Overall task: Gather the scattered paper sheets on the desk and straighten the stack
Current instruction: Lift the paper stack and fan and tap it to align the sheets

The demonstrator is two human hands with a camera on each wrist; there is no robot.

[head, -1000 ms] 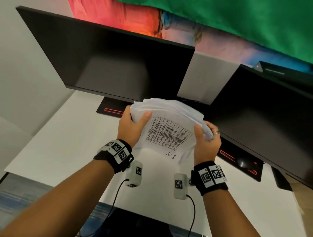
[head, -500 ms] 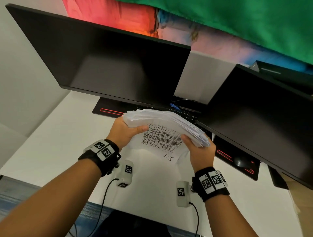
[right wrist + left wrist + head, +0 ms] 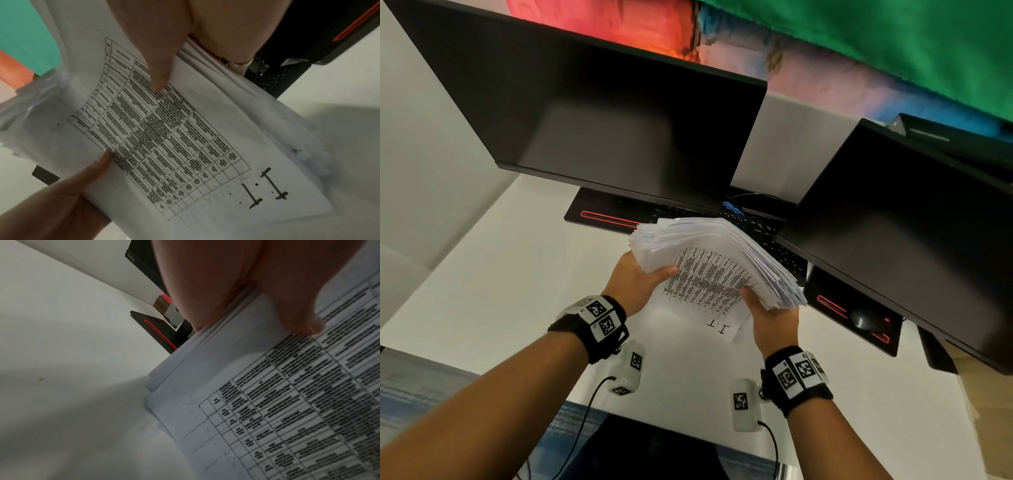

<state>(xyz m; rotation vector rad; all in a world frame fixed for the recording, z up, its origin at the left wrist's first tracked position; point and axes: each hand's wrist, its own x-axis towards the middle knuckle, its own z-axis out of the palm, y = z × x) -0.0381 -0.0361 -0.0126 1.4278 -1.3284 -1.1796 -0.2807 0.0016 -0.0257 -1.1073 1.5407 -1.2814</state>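
A thick stack of white paper sheets (image 3: 709,267) stands tilted on its lower edge on the white desk (image 3: 482,281), its top edges fanned and uneven. The facing sheet carries a printed table (image 3: 160,138) and the large letters "I.T". My left hand (image 3: 637,284) grips the stack's left edge, thumb on the printed face (image 3: 296,316). My right hand (image 3: 770,315) grips the right edge, thumb across the front (image 3: 158,68) and the other fingers behind the sheets.
Two dark monitors (image 3: 599,113) (image 3: 900,219) stand close behind the stack. A black keyboard (image 3: 767,229) and a black mouse (image 3: 864,318) on a red-trimmed mat (image 3: 835,305) lie under them. A dark chair back (image 3: 647,452) sits below the desk's front edge.
The stack has tipped back and come down lower towards the desk, and both hands have slid down with it. Both grips are unchanged.
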